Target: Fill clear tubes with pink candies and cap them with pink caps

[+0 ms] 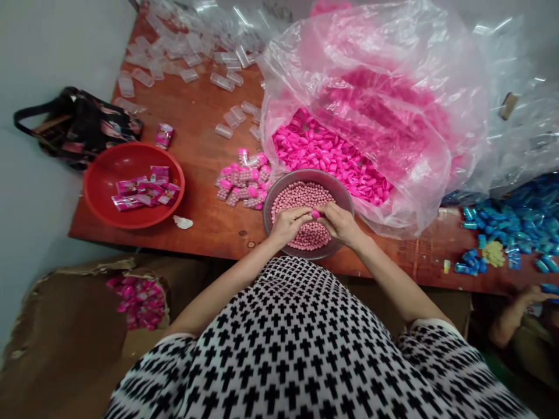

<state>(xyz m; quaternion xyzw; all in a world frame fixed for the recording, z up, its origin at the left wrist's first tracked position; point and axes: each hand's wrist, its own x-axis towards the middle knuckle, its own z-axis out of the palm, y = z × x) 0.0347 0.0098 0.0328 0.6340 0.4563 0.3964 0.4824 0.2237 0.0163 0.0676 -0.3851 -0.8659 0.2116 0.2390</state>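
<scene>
My left hand (289, 224) and my right hand (342, 223) meet over a grey bowl (345, 195) filled with small pink candy balls. Both hands are closed, fingertips together on a small tube with a pink cap (315, 214). A pile of filled pink-capped tubes (243, 181) lies just left of the bowl. Behind the bowl a large clear plastic bag (393, 87) holds a heap of loose pink caps (327, 154).
A red bowl (102, 201) with pink wrapped packets stands at the left, a dark handbag (78, 125) behind it. Empty clear tubes (183, 58) are scattered at the back. Blue-capped tubes (515, 227) lie right, near another person's hand (530, 295). A cardboard box (65, 326) with pink items stands below.
</scene>
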